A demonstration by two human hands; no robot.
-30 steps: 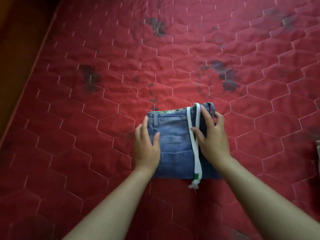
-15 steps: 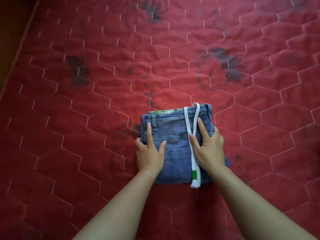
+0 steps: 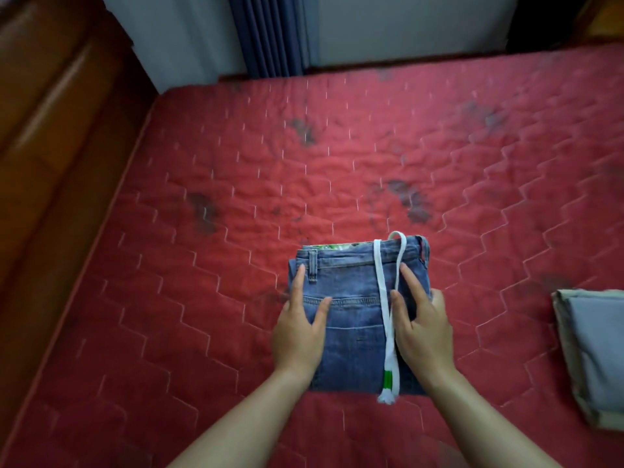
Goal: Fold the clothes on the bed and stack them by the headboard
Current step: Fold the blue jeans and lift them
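Folded blue jeans form a compact rectangle on the red quilted mattress, waistband pointing away from me. A white drawstring with a green-marked end lies across their top. My left hand clasps the left edge, with the thumb on the back pocket seam. My right hand clasps the right edge, with its fingers spread on the denim beside the drawstring. I cannot tell whether the jeans rest on the mattress or are slightly raised.
A brown wooden headboard runs along the mattress's left side. A folded grey and beige garment lies at the right edge. A blue curtain and a pale wall stand beyond the far edge.
My view has lifted, bringing the headboard, wall and the folded garment at the right into sight. My hands have shifted from pressing on top of the jeans to clasping their sides.
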